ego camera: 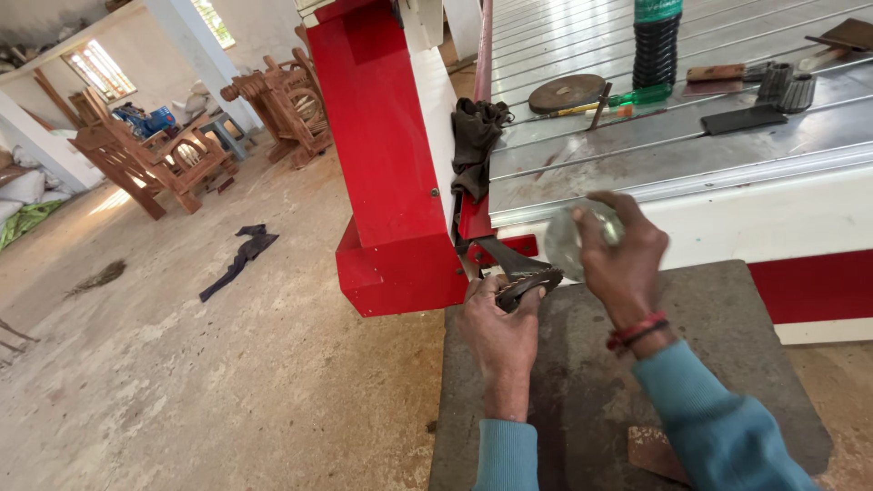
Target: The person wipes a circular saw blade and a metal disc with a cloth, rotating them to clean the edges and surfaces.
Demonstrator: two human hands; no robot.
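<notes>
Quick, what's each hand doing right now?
Left hand: closed around a dark tool handle.
Right hand: fingers curled around a round shiny disc.

Left hand [500,332] gripping dark pliers [520,273], right hand [618,255] holding a round metal disc [566,241] — above a grey slab [727,364], red machine frame [382,164] beside.

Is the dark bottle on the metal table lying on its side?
No, the dark bottle stands upright on the metal table, behind a round disc.
</notes>
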